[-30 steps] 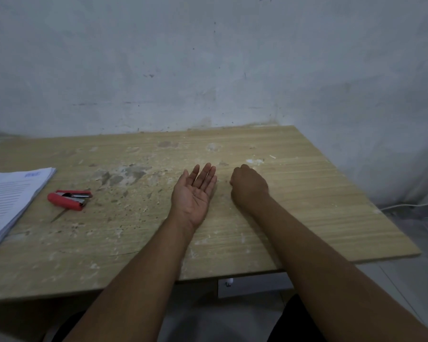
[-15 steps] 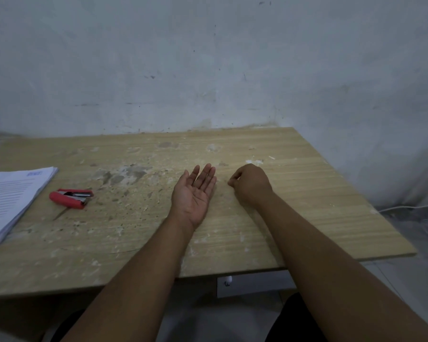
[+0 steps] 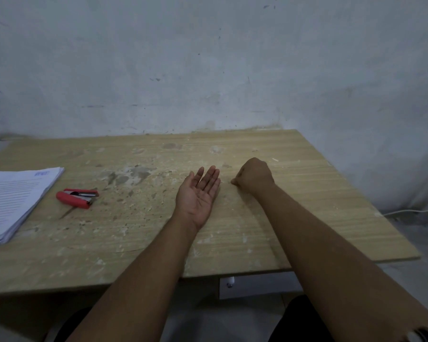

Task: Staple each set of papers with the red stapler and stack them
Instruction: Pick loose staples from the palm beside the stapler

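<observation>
Nothing stapled yet, by appearance. Left hand (image 3: pixel 198 196) lies palm up on the table (image 3: pixel 307 193), fingers straight, close together; right hand (image 3: pixel 253 177) just beside it, fingers curled, holding nothing visible. Red stapler (image 3: pixel 77 197) lies well left, beside the papers (image 3: pixel 13 201) (one pile, left edge). Next move calls for reaching left. No containers seen.

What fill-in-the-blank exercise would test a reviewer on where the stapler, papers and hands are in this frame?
1. The red stapler lies on the table just to the ____ of the paper stack.
2. The left hand rests on the table with its palm facing ____.
3. The right hand rests beside it, curled into a ____.
Missing words: right; up; fist.
</observation>
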